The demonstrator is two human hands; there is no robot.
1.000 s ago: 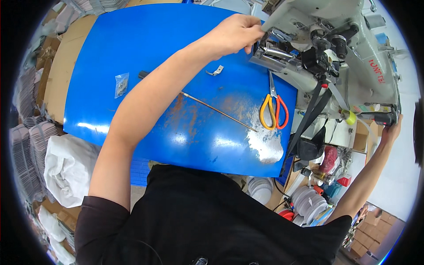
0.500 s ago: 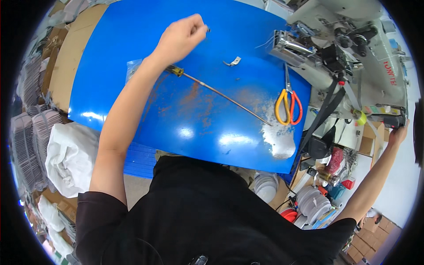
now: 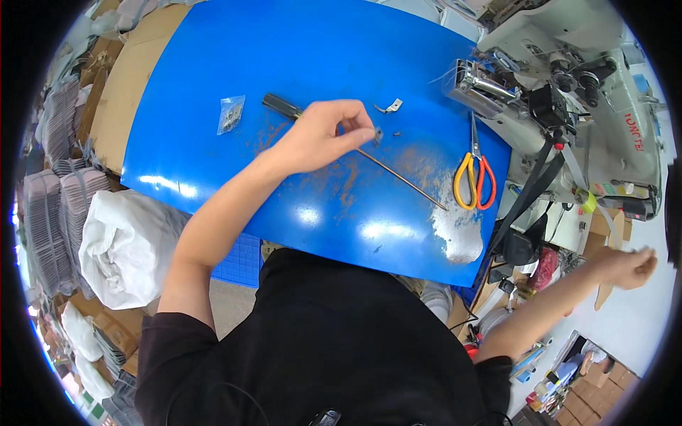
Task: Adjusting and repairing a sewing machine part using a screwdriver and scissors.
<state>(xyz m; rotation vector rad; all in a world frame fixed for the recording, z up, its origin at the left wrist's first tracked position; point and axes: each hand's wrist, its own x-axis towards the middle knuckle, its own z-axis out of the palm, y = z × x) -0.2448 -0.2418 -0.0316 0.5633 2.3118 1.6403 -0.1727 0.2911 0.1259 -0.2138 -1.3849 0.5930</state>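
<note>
My left hand [image 3: 330,135] is over the middle of the blue table [image 3: 234,50], thumb and fingertips pinched on a small metal part [image 3: 378,135]. Beneath it lies a long screwdriver [image 3: 401,177] with a dark handle, partly hidden by the hand. A small bent metal piece [image 3: 389,107] and a tiny dark screw-like bit [image 3: 397,133] rest just beyond the fingertips. Out at the far right, past the sewing machine [image 3: 568,92], my right hand [image 3: 625,268] is in the air with curled, motion-blurred fingers; whether it holds anything does not show.
Scissors [image 3: 474,177] with yellow and red handles lie near the table's right side. A small clear bag [image 3: 230,115] of metal parts is at the left. Beside the table stand a white sack [image 3: 124,248] and stacked grey pieces [image 3: 53,220]. Black straps [image 3: 522,188] hang from the machine.
My left hand has come nearer and to the right, uncovering the clear bag and part of the screwdriver handle. My right hand has left the machine's end and moved down toward me.
</note>
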